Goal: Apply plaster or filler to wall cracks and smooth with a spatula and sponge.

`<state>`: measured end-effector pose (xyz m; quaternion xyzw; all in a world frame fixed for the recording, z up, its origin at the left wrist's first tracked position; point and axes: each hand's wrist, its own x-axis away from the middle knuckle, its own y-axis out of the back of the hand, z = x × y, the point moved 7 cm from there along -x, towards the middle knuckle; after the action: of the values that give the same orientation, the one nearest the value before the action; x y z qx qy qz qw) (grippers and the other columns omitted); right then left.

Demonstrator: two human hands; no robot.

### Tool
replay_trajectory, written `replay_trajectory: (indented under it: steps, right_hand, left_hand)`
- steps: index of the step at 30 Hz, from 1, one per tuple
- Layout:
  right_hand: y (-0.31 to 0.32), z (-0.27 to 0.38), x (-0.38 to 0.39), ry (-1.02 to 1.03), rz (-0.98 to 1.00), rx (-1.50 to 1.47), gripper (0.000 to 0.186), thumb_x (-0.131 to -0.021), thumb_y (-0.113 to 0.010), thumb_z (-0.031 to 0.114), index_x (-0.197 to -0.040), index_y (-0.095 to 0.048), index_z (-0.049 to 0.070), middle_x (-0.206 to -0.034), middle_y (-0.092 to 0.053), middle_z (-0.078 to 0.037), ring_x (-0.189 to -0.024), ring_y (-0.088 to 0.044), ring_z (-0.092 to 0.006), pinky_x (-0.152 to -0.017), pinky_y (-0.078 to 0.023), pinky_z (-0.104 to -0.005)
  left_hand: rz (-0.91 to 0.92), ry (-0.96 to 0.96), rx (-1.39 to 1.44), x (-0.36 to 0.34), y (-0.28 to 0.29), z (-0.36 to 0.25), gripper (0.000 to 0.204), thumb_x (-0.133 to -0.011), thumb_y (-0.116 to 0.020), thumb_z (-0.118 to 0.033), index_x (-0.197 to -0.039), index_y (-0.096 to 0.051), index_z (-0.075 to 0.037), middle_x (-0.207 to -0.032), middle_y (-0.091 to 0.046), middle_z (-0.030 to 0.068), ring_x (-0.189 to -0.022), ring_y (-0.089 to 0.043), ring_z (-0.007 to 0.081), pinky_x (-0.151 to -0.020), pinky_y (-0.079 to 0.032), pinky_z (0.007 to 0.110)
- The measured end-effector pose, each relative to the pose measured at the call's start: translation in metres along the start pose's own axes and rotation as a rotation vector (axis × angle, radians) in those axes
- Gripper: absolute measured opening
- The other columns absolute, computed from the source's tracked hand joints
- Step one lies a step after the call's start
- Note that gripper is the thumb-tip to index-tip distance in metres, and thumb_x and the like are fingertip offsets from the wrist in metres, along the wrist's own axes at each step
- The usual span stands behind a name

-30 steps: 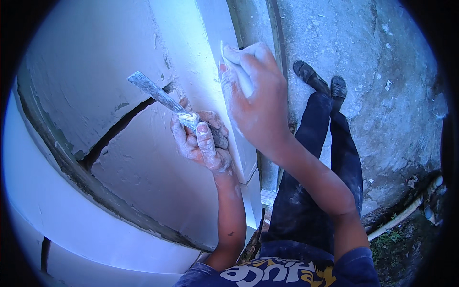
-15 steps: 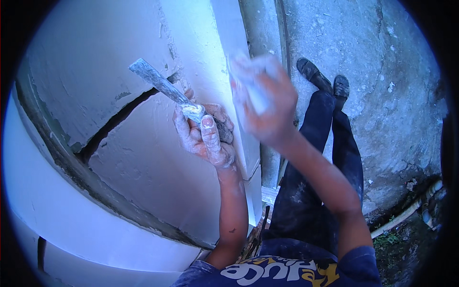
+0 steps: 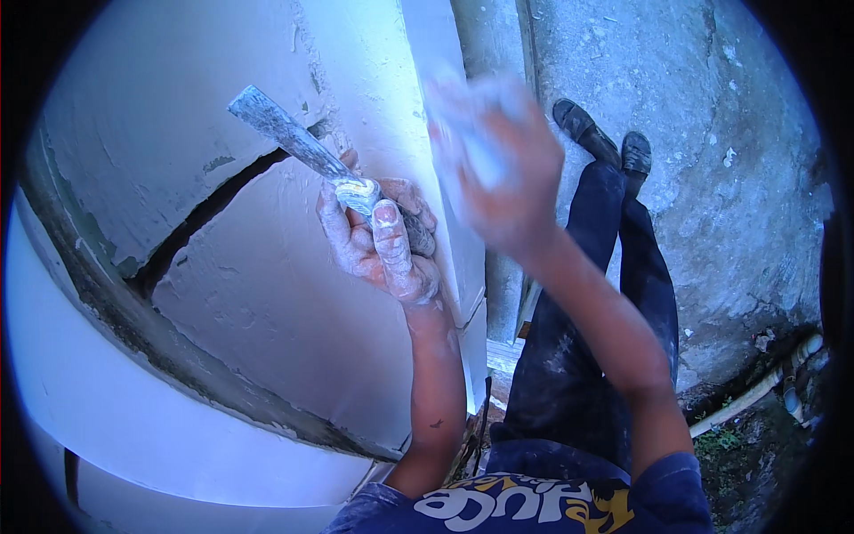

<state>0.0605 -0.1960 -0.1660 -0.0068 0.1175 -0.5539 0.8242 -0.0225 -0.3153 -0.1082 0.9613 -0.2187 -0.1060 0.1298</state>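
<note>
A: What is on the far left?

B: A smooth, curved white band (image 3: pixel 133 409). Next to it is a big, pale, flat surface (image 3: pixel 285 294). A long black crack (image 3: pixel 209 206) runs across it on a slant.

A: And then?

B: A long, flat, grey tool (image 3: pixel 285 129) with white dust on it. Its wide end points up and to the left. Something pale is bunched around its middle.

A: Who has it?

B: The left hand (image 3: pixel 387 240). Its fingers curl around the lower part of the tool, and the thumb lies along it. The skin is dusty white.

A: What is to the right of that?

B: A long, bright white strip (image 3: pixel 461 267). Then comes the right hand (image 3: pixel 511 173), with bent fingers around a pale, whitish thing (image 3: pixel 485 160). It is too blurry to tell what that is, or if it touches the strip.

A: What else?

B: Dark blue trousers (image 3: pixel 569 383), two dark shoes (image 3: pixel 584 126) on a rough grey concrete floor (image 3: pixel 703 178), and a pale round pipe (image 3: pixel 747 400).
</note>
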Motion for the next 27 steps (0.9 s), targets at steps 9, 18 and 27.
replay_trajectory:
  steps: [9, 18, 27]
  right_hand:
    - [-0.004, -0.026, -0.019, 0.052, -0.134, 0.057, 0.033, -0.081, -0.072, 0.001, -0.114, -0.073, 0.001, -0.087, -0.060, -0.014, -0.073, -0.064, -0.0264, -0.065, -0.051, -0.0361]
    - [0.006, -0.017, 0.036, -0.002, -0.029, -0.018, 0.030, -0.081, -0.064, 0.001, -0.109, -0.075, 0.000, -0.088, -0.067, -0.015, -0.072, -0.067, -0.0268, -0.066, -0.054, -0.0338]
    - [0.010, -0.013, 0.074, -0.022, 0.026, -0.094, 0.030, -0.080, -0.066, 0.001, -0.109, -0.075, 0.000, -0.091, -0.067, -0.015, -0.076, -0.066, -0.0264, -0.067, -0.053, -0.0359]
  left_hand:
    - [-0.030, 0.014, 0.009, -0.001, -0.005, 0.001, 0.061, -0.092, -0.065, -0.024, -0.138, -0.044, 0.009, -0.073, -0.058, 0.0108, -0.055, -0.050, 0.0123, -0.051, -0.043, 0.026]
    - [-0.013, -0.002, -0.088, 0.000, 0.000, 0.001, 0.058, -0.094, -0.057, -0.026, -0.138, -0.041, 0.007, -0.070, -0.055, 0.0092, -0.055, -0.048, 0.0129, -0.049, -0.043, 0.025]
    - [0.024, -0.020, 0.006, 0.000, 0.002, 0.001, 0.058, -0.094, -0.063, -0.020, -0.140, -0.042, 0.007, -0.074, -0.057, 0.0093, -0.058, -0.051, 0.0123, -0.050, -0.043, 0.025]
